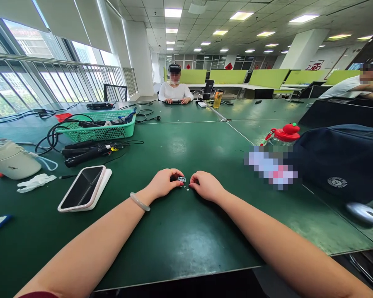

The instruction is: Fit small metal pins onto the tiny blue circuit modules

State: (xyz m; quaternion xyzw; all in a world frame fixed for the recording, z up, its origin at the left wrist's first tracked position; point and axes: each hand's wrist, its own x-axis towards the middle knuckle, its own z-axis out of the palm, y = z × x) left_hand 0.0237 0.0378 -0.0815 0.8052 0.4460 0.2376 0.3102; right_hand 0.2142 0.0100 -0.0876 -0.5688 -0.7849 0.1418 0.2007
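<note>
My left hand (166,182), with a pale bangle (139,202) at the wrist, pinches a small dark-and-white patterned piece (182,179) between thumb and fingers, just above the green table. Just below it shows a tiny light metallic part (186,188); whether it is joined to the patterned piece I cannot tell. Close by on the right, my right hand (207,186) has its thumb and fingertips curled together near that tiny part. Anything between those fingertips is too small to make out. Both forearms reach in over the table's front edge.
Left of my hands lie a phone (83,188) on a white box, black cables, a crumpled tissue (36,182), a cream bag (14,159) and a green basket (99,131). On the right are a dark blue bag (345,161) and a red-capped bottle (282,134). A person (175,89) sits opposite.
</note>
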